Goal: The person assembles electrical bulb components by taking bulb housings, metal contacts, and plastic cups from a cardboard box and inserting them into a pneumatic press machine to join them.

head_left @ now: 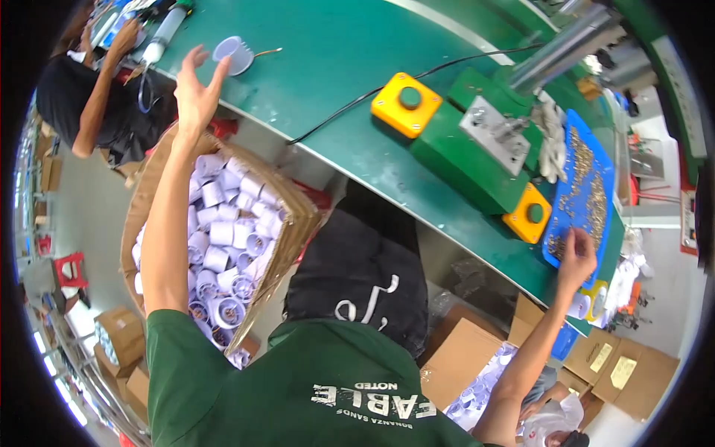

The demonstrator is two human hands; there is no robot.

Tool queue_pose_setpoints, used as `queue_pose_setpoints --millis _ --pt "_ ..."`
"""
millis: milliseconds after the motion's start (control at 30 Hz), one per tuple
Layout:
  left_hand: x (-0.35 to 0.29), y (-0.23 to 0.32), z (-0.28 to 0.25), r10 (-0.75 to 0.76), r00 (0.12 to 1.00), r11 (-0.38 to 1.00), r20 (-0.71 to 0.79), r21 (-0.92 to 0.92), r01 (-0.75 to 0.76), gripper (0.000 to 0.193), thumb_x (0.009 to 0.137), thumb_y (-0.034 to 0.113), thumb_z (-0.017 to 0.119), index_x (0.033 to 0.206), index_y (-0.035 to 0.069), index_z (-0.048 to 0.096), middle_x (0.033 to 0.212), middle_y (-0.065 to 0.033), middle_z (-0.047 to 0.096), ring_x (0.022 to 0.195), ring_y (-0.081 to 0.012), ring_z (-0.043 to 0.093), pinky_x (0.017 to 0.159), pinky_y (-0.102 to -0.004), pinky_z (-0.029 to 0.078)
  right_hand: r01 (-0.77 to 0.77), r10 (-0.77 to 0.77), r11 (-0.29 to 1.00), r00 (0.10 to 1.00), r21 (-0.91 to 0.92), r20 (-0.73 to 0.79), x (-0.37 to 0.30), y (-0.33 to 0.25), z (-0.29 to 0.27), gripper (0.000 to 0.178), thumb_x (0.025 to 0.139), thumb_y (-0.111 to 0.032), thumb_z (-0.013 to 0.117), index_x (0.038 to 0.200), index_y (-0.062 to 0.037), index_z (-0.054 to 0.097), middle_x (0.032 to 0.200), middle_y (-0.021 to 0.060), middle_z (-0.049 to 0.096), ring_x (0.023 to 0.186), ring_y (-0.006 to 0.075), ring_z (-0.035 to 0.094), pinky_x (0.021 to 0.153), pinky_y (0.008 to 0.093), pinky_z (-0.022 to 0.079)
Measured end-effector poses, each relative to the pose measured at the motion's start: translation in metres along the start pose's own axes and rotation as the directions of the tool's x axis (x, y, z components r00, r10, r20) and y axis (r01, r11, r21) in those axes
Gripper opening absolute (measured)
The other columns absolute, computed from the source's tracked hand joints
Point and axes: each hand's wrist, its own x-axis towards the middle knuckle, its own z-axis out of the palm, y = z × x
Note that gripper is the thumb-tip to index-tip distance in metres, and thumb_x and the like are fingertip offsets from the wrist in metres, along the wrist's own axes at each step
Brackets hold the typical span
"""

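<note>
My left hand (195,100) is raised over the table's left end with thumb and fingers apart. Right beside its thumb is a white plastic cup-shaped part (237,54) with a thin wire sticking out; whether they touch I cannot tell. At the other side, my right hand (577,261) reaches to the near end of a blue tray (570,208) holding many small metal pieces (596,205). Its fingers are bent together, and what they hold, if anything, is hidden. Between the hands stands a green press (477,149) with a metal fixture (495,134).
Two yellow boxes with green buttons (406,104) (527,214) flank the press. A black cable (350,106) crosses the green table (313,45). Below my left arm, a cardboard box (290,216) holds many white cups. Another person (97,97) works at the far left.
</note>
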Motion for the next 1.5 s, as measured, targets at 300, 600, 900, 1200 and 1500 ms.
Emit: queue_pose_setpoints --millis 300,600,900,1200,1500 --pt "-0.146 -0.016 -0.081 0.061 0.789 0.997 0.611 -0.070 -0.023 0.028 0.082 0.011 0.067 0.107 0.001 0.062 0.103 -0.0156 0.062 0.093 -0.0322 0.059 0.090 -0.0422 0.044 -0.040 0.039 0.999 0.999 -0.005 -0.033 0.004 -0.008 0.000 0.010 0.090 -0.008 0.068 0.095 0.0002 0.069 0.078 -0.0040 0.061 0.066 0.0030 0.048 0.060 0.0193 0.040" --pt "-0.189 -0.035 -0.038 -0.105 0.749 0.981 0.654 -0.054 0.185 0.032 0.084 0.025 0.072 0.099 0.001 0.057 0.090 -0.0178 0.060 0.086 -0.0324 0.059 0.080 -0.0420 0.048 -0.012 0.012 0.999 1.000 -0.039 0.005 -0.001 -0.001 -0.007 0.015 0.091 -0.006 0.066 0.104 -0.0002 0.071 0.083 -0.0011 0.062 0.069 0.0052 0.048 0.060 0.0201 0.040" --pt "-0.174 -0.018 -0.063 0.021 0.460 0.975 0.887 0.083 -0.204 0.058 0.076 0.025 0.074 0.130 0.013 0.056 0.102 -0.0145 0.055 0.097 -0.0310 0.053 0.086 -0.0431 0.041 -0.003 0.004 0.996 1.000 -0.087 0.011 -0.001 -0.006 -0.009 0.014 0.091 -0.006 0.065 0.102 0.0001 0.070 0.085 0.0005 0.063 0.069 0.0073 0.049 0.063 0.0233 0.043" --pt "-0.199 -0.033 -0.065 0.069 0.702 0.968 0.709 0.123 -0.220 0.060 0.064 0.022 0.080 0.117 0.003 0.058 0.111 -0.0164 0.060 0.107 -0.0350 0.053 0.095 -0.0464 0.039 0.002 -0.003 1.000 0.999 -0.027 -0.043 -0.003 -0.004 -0.003 0.015 0.089 -0.005 0.066 0.102 -0.0007 0.071 0.085 0.0005 0.063 0.068 0.0069 0.048 0.061 0.0226 0.042" --pt "-0.110 0.026 -0.108 -0.381 0.797 0.415 0.468 -0.684 0.600 0.039 0.098 0.020 0.057 0.131 0.001 0.048 0.121 -0.0067 0.059 0.110 -0.0142 0.057 0.095 -0.0264 0.043 0.003 -0.012 0.996 0.994 -0.084 -0.108 -0.002 -0.001 -0.001 0.014 0.087 -0.006 0.067 0.100 -0.0033 0.072 0.086 0.0009 0.063 0.068 0.0085 0.050 0.061 0.0232 0.041"
